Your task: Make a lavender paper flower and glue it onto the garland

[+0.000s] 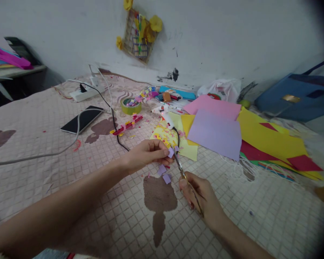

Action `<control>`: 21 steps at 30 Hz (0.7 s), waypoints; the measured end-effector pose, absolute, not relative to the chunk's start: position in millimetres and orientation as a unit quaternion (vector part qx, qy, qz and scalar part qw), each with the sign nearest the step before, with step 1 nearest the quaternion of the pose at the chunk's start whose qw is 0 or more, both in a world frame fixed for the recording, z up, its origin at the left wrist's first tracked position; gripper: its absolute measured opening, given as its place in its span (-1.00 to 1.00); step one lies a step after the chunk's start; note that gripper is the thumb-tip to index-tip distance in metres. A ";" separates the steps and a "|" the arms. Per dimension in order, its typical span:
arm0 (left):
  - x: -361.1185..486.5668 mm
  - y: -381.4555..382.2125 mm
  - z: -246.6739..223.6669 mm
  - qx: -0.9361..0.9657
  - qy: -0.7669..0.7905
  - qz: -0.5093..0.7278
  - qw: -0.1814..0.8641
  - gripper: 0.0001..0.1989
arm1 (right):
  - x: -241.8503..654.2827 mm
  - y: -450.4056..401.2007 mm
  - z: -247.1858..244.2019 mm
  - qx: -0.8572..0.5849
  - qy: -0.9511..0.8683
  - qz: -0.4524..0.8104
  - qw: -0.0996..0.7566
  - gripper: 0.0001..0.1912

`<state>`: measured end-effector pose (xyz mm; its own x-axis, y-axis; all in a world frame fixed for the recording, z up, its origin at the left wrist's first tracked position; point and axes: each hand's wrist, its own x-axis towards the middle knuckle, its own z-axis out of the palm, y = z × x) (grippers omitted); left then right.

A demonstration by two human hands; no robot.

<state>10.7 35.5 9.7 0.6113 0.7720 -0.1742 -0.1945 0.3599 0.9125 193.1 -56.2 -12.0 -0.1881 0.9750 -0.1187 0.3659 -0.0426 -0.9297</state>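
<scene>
Near the middle of the view, my left hand [148, 154] is closed, with a small purple paper piece [171, 153] pinched at its fingertips. My right hand [201, 198] is wrapped round the handles of a pair of scissors [180, 168]. The scissor blades point up and left, close beside the pinched piece; whether they touch it is too small to tell. Below my left fingers, small purple cut pieces [166, 178] lie on the patterned cloth [118, 216]. Yellow and pink scraps [166, 136] are scattered on pale yellow paper just beyond my hands.
Coloured sheets [216, 133] lie to the right, with white string [239, 171] beside them. A glue gun [167, 120] and green tape roll [131, 107] are beyond my hands. A phone [82, 119], cables, power strip [86, 92] and decorated red stick [127, 126] lie left.
</scene>
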 end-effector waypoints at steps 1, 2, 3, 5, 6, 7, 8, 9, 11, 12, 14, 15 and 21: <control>10.8 35.2 10.0 0.470 0.307 0.314 0.765 -0.83 | 193.3 -56.5 -13.3 -0.547 -0.612 0.469 0.326 -0.61; 10.9 34.9 10.4 0.471 0.308 0.313 0.765 -0.82 | 193.3 -56.8 -14.4 -0.546 -0.613 0.468 0.327 -0.62; 10.9 34.6 10.7 0.472 0.309 0.312 0.765 -0.82 | 193.2 -57.0 -15.1 -0.546 -0.614 0.468 0.326 -0.62; 11.1 34.2 11.1 0.474 0.309 0.313 0.763 -0.82 | 192.9 -57.2 -15.8 -0.546 -0.613 0.470 0.324 -0.62; 11.0 34.1 11.2 0.474 0.309 0.314 0.762 -0.82 | 192.7 -57.3 -16.0 -0.546 -0.613 0.471 0.323 -0.62; 11.0 34.2 11.3 0.474 0.309 0.316 0.762 -0.82 | 192.7 -57.3 -16.0 -0.546 -0.611 0.473 0.322 -0.62; 10.8 34.4 11.4 0.474 0.308 0.318 0.761 -0.82 | 192.7 -57.3 -15.9 -0.547 -0.610 0.476 0.322 -0.62; 10.5 34.8 11.5 0.476 0.309 0.320 0.759 -0.82 | 192.8 -57.2 -15.6 -0.547 -0.608 0.477 0.322 -0.61; 9.8 35.9 11.9 0.481 0.308 0.321 0.755 -0.81 | 193.2 -56.9 -14.4 -0.548 -0.604 0.479 0.324 -0.60; 9.3 36.5 12.1 0.484 0.306 0.321 0.754 -0.80 | 193.3 -56.7 -13.5 -0.548 -0.600 0.483 0.325 -0.59; 8.6 37.5 12.5 0.488 0.304 0.319 0.753 -0.80 | 193.3 -56.1 -11.2 -0.542 -0.586 0.508 0.324 -0.57; 8.4 37.8 12.7 0.489 0.304 0.318 0.754 -0.80 | 193.2 -55.8 -9.9 -0.537 -0.575 0.525 0.324 -0.57; 12.1 32.6 12.6 0.501 0.318 0.295 0.749 -0.83 | 190.4 -53.7 -2.7 -0.526 -0.528 0.562 0.359 -0.57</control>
<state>12.1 32.6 12.6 0.6241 0.7604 -0.1798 -0.1239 0.3235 0.9381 190.4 -53.7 -2.7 -0.1886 0.9591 -0.2113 0.1521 -0.1840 -0.9711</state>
